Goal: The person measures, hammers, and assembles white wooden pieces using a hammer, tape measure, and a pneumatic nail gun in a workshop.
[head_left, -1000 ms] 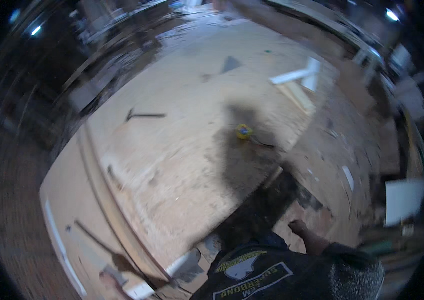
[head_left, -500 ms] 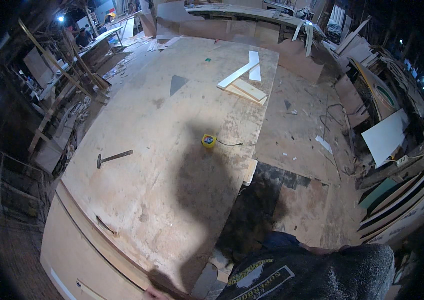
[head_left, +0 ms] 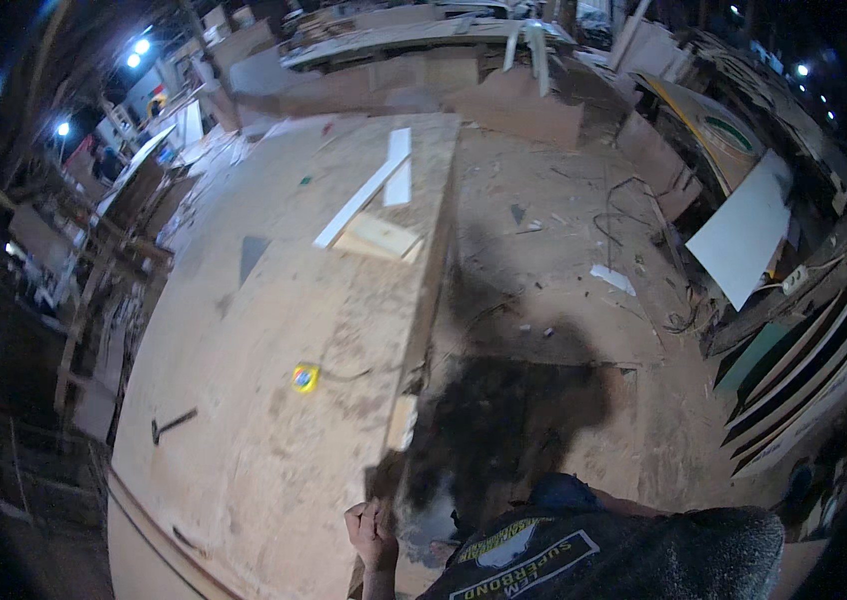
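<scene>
My left hand [head_left: 372, 535] is at the lower middle, above the right edge of a big plywood-topped table [head_left: 244, 350]. Its fingers are curled in. What they hold, if anything, cannot be made out. No right hand shows. Farther up the tabletop lies a yellow tape measure [head_left: 306, 377], with a dark strap trailing from it to the right. Nearer the left edge a hammer [head_left: 175, 427] rests on its side. White strips [head_left: 364, 200] and a pale wood piece [head_left: 381, 235] overlap at the far right of the table.
My dark printed shirt [head_left: 544, 550] fills the lower right. Beyond the table's right edge is a dusty floor [head_left: 584, 330] with scraps and a cable. Boards lean at the right, including a white panel [head_left: 744, 230]. A long workbench [head_left: 424, 40] stands at the back.
The view has swung right, so the table, tape measure and hammer appear farther left and lower. My left hand has come up from the lower edge, now over the table's right edge.
</scene>
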`<action>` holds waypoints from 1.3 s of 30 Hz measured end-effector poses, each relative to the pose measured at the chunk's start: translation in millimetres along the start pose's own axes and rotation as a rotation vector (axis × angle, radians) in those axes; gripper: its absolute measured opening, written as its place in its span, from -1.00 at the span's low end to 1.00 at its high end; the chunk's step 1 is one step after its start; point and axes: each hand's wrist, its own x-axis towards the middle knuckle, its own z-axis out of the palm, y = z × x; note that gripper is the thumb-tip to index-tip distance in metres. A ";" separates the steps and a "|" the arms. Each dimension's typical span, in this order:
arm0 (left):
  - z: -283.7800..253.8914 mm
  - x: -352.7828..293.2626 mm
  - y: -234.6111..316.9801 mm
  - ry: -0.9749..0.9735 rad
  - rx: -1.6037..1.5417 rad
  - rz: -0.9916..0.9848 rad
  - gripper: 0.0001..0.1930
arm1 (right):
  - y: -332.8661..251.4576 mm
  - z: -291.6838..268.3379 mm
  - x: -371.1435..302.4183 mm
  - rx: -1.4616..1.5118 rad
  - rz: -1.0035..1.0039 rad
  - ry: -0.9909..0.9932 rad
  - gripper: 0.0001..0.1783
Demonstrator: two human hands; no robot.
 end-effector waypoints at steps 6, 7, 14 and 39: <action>166.1 64.3 65.4 -0.166 0.094 0.206 -0.89 | 43.5 -202.9 13.4 -0.393 -0.212 0.049 -0.36; 184.5 73.8 95.7 -0.388 -0.103 -0.068 -0.91 | 45.1 -242.3 18.5 -0.395 -0.203 0.127 -0.35; 338.5 198.6 185.3 -0.577 -0.007 0.269 -0.95 | 31.8 -438.6 104.2 0.518 -0.346 0.701 -0.44; 657.4 780.1 90.9 0.586 0.371 -0.655 -0.50 | 142.2 -875.6 362.0 0.398 0.114 0.354 -0.67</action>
